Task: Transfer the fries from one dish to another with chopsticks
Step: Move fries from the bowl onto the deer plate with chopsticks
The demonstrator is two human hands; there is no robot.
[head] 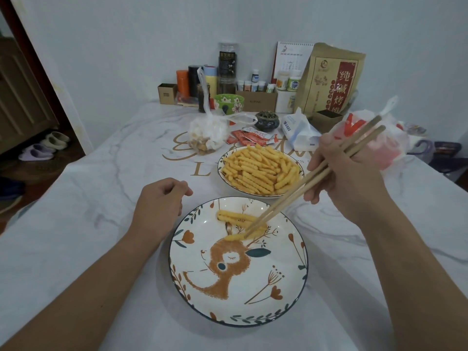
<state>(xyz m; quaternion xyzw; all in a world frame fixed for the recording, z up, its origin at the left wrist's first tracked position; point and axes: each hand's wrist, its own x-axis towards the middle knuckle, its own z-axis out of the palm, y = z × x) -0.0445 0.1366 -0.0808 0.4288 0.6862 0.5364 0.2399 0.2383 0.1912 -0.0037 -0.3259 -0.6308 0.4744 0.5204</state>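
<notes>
A far dish (220, 165) heaped with several crinkle-cut fries (260, 171) stands past a near deer-pattern plate (286, 297). A few fries (233, 216) lie at the plate's far side. My right hand (347, 178) grips wooden chopsticks (314, 178), whose tips reach down to a single fry (234, 237) on the plate by the deer's antlers. My left hand (159, 201) rests on the table just left of the plate's rim, fingers loosely curled, holding nothing.
Behind the dishes lie a plastic bag of snacks (207, 135), red sauce packets (249, 138), a tissue pack (298, 133) and a red-and-white plastic bag (374, 143). Bottles, jars, a green bowl (229, 102) and a paper bag (331, 79) line the wall.
</notes>
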